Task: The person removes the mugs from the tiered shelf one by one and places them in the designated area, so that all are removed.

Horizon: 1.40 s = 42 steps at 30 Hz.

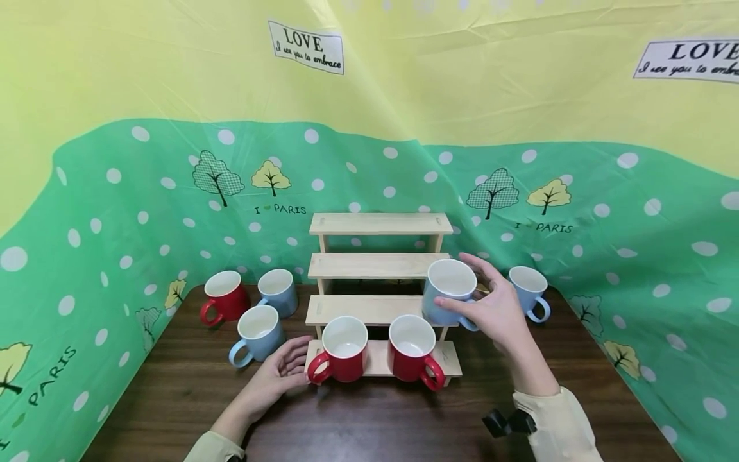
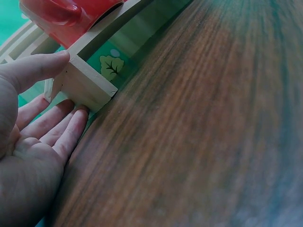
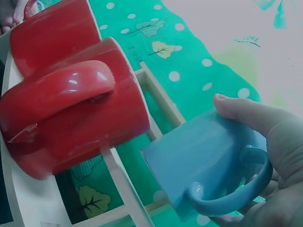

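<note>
My right hand [image 1: 498, 309] grips a light blue mug [image 1: 441, 289], thumb on its near side and fingers round the far side, with the handle toward the palm. This mug is upright and overlaps the right end of the second step in the head view. At the left end of the wooden stepped rack [image 1: 381, 265], my left hand [image 1: 277, 371] has its thumb tip at the lowest step's corner and its relaxed fingers beside the end panel [image 2: 87, 85]. Two red mugs, a left one [image 1: 349, 366] and a right one [image 1: 407, 362], stand on that lowest step.
Left of the rack stand a red mug [image 1: 229, 301], a blue mug [image 1: 281, 298] and a nearer blue mug [image 1: 264, 337]. Another blue mug [image 1: 526, 289] is at the right, behind my right hand. A patterned cloth [image 1: 369, 167] hangs behind the dark wooden table [image 1: 369, 423].
</note>
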Motion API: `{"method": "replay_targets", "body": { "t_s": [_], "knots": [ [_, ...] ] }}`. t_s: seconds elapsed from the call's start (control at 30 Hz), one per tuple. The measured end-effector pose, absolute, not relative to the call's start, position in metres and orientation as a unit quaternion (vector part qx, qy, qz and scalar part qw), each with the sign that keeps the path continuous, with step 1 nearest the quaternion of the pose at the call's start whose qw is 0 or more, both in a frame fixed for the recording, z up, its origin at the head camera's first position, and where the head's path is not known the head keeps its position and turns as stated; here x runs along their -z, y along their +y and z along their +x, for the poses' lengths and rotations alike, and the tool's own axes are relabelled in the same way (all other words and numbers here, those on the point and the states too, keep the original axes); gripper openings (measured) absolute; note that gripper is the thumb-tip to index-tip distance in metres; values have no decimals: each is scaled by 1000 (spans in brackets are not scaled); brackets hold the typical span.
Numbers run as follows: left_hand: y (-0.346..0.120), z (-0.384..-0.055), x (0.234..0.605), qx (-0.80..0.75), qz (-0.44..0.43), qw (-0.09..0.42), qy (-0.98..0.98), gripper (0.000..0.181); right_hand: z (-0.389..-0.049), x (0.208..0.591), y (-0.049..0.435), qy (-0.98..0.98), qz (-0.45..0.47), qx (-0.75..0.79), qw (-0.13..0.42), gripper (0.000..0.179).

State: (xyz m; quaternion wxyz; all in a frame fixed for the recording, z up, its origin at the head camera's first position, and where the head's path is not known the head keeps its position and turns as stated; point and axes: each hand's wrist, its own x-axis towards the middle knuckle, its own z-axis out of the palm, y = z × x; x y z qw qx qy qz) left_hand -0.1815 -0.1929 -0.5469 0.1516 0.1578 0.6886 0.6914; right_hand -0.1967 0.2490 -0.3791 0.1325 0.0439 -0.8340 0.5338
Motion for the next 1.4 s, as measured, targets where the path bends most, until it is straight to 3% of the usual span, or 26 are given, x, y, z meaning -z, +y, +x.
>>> {"method": "replay_targets", "body": {
  "t_s": [0.8, 1.4],
  "knots": [
    [-192, -181, 547, -692, 162, 149, 687, 77, -174, 382, 287, -850, -13, -496, 174, 104],
    [-192, -180, 547, -695, 168, 149, 683, 77, -171, 399, 317, -867, -60, -467, 160, 101]
  ]
}}
